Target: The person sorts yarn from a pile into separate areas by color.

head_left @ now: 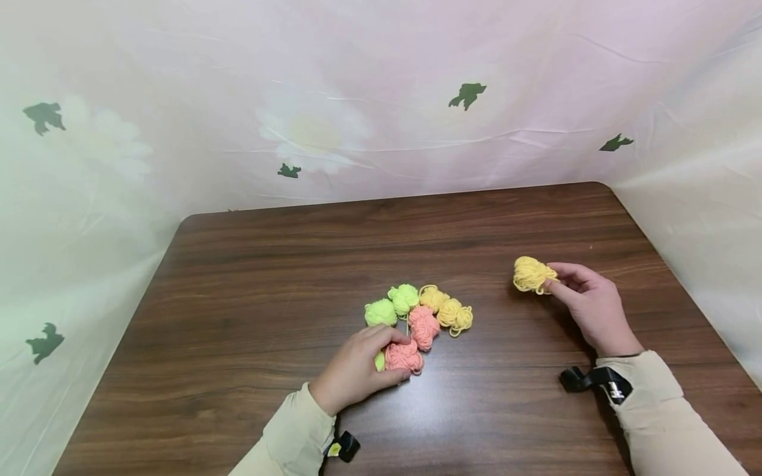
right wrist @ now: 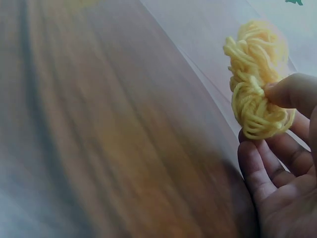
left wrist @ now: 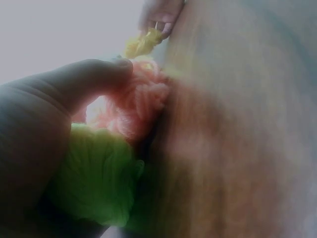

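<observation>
The right hand (head_left: 592, 307), its fingers partly bent, pinches a lobed yellow yarn bundle (head_left: 532, 274) between thumb and fingertips at the right side of the brown wood-grain table (head_left: 268, 277); the bundle's long axis runs roughly crosswise, fuller end pointing left, away from the palm. The left hand (head_left: 360, 367), half closed, grips a rounded pink yarn bundle (head_left: 405, 357) (a lime-green yarn bundle (left wrist: 99, 173) sits against its palm). Visible altogether: three green, two pink, three yellow.

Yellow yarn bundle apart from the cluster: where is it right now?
In the head view, the yellow yarn bundle is on the right, pinched by the right hand over the table, right of the other yellow yarn.
</observation>
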The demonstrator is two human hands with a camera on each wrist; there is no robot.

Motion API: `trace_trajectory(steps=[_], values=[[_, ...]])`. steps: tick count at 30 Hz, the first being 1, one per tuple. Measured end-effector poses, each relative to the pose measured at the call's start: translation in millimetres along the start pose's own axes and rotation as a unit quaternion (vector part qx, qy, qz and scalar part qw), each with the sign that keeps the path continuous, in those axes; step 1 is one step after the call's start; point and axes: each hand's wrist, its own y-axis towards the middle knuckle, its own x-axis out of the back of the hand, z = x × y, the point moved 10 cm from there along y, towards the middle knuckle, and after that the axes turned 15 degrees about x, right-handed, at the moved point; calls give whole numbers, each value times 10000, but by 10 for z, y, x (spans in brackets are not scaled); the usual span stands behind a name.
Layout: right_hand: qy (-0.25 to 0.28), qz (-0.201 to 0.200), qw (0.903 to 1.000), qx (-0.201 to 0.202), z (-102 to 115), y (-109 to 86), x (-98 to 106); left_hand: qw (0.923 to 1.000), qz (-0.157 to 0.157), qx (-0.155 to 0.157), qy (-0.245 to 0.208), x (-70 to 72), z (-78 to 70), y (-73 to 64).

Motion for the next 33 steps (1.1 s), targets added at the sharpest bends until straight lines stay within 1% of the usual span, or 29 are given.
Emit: trace_trajectory(steps=[3,8,12,16,19,23,25,26,28,30,33], values=[[-11,-141,9998,-111,-51,34,61,10000,14,15,-4,0,1,0],[-272,-331,9981,-431,-184,88,212,10000,24,32,5,4,-1,2],[-474,-467,9952,-723,-283,109,334,10000,10,30,8,5,-3,2],[-588,-612,9916,-973,-329,114,414,10000,8,29,-1,5,0,-1],[-883,-575,9886,-1073,-330,116,445,10000,22,47,-23,7,3,0],[-1306,-326,9852,-1064,-312,120,444,10000,23,48,-71,12,2,-3],[-1320,-312,9850,-1065,-310,115,440,10000,5,26,-85,17,-3,-5],[-1238,-367,9856,-1092,-313,108,441,10000,-6,14,-88,19,-6,-6],[-995,-658,9861,-1156,-321,88,458,10000,-22,-7,-81,22,-11,-8],[-538,-1164,9846,-1189,-327,59,493,10000,-36,-20,-68,25,-15,-8],[111,-1990,9746,-1019,-304,18,553,10000,-24,-19,-48,20,-13,-4]])
